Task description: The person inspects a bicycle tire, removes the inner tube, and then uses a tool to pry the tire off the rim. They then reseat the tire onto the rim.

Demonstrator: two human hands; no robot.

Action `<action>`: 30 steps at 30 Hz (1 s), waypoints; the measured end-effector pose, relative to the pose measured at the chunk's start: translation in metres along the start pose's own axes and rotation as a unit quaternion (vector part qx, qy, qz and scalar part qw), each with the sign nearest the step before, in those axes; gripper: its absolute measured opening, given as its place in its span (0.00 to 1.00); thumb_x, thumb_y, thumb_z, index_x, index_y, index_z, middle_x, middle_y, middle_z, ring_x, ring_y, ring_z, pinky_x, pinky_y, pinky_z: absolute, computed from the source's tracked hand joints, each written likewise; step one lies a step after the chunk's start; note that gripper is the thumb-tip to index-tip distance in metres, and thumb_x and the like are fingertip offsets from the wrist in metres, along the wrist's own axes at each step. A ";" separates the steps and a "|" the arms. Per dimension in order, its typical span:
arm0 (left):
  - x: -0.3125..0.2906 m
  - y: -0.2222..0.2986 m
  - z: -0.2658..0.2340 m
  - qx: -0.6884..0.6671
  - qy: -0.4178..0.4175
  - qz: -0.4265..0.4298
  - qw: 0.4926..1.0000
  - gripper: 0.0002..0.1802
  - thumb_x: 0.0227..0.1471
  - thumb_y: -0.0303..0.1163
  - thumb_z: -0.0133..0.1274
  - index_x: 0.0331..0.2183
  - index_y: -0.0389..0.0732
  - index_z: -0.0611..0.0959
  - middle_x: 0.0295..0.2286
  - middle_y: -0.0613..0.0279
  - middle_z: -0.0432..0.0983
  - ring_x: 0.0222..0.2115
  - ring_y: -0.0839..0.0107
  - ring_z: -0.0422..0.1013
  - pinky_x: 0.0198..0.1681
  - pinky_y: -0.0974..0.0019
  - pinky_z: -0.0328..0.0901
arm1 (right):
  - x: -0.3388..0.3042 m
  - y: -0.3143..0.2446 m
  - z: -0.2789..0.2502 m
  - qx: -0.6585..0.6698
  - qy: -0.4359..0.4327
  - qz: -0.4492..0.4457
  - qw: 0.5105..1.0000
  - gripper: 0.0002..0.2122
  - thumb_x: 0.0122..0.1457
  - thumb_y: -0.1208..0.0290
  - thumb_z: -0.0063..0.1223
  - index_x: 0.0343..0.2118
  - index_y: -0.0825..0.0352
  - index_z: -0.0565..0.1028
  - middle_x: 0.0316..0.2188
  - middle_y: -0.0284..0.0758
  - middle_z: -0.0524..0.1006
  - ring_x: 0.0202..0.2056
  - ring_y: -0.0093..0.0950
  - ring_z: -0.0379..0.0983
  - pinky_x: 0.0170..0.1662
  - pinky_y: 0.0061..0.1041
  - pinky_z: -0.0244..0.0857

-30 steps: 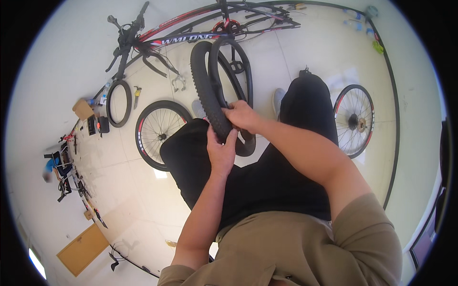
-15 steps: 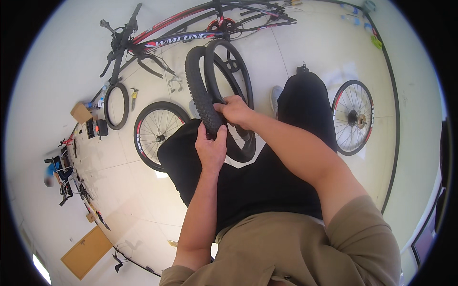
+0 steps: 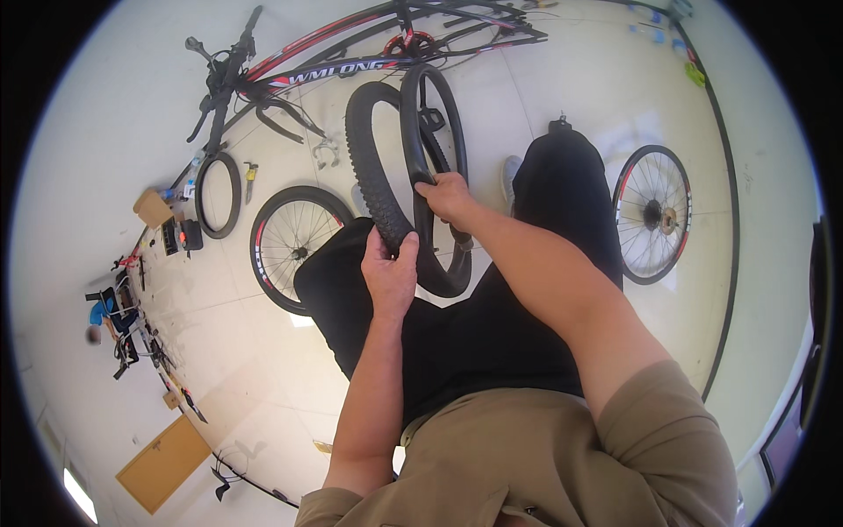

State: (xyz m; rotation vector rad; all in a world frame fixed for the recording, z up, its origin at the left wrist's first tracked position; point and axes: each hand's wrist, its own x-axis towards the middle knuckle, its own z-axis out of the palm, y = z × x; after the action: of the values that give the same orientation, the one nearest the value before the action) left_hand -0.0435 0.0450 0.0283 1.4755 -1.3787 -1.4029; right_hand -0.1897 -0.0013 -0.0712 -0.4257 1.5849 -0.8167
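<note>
A black knobby bicycle tyre stands upright above my lap. My left hand is closed on its lower part, thumb on one side and fingers on the other. Beside the tyre, to its right, hangs a smooth black inner tube, puffed out into a ring. My right hand grips the tube's near side, the fingers wrapped round it. A gap separates tube and tyre at the top; lower down they come close together. Below the right hand, a small valve seems to stick out of the tube.
On the floor lie a spoked wheel with tyre by my left knee and a bare-rimmed wheel at my right. A bicycle frame lies ahead. Another tyre, a yellow-handled tool and a cardboard box are at left.
My right hand has moved slightly right with the inner tube, widening the gap between it and the tyre. My left hand keeps its hold on the tyre.
</note>
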 end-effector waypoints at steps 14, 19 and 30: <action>0.017 -0.003 -0.013 -0.060 -0.063 -0.037 0.996 0.21 0.58 0.28 0.55 0.52 0.34 0.71 0.41 0.62 0.75 0.40 0.77 0.70 0.45 0.71 0.66 | -0.046 -0.021 -0.008 -0.029 -0.207 0.121 0.970 0.21 0.53 0.51 0.63 0.22 0.68 0.75 0.16 0.34 0.71 0.15 0.24 0.64 0.16 0.27 0.54; 0.009 0.002 -0.003 -0.014 -0.030 -0.024 0.999 0.25 0.56 0.28 0.56 0.54 0.34 0.69 0.41 0.61 0.75 0.41 0.74 0.71 0.47 0.69 0.66 | -0.047 -0.019 -0.008 -0.021 -0.175 0.053 0.983 0.17 0.56 0.57 0.61 0.25 0.70 0.77 0.19 0.36 0.74 0.17 0.26 0.68 0.17 0.28 0.57; -0.011 0.024 0.011 0.265 0.004 -0.074 0.961 0.30 0.43 0.34 0.60 0.48 0.34 0.72 0.36 0.47 0.79 0.38 0.56 0.77 0.45 0.59 0.69 | -0.027 -0.009 0.006 -0.028 -0.116 -0.074 0.990 0.17 0.57 0.62 0.60 0.32 0.77 0.80 0.25 0.47 0.79 0.25 0.33 0.76 0.31 0.34 0.68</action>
State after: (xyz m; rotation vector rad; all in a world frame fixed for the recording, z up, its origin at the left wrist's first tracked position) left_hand -0.0580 0.0523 0.0518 1.9529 -1.7603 -1.1569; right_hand -0.1806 0.0093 -0.0458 -0.6625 1.3736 -0.8045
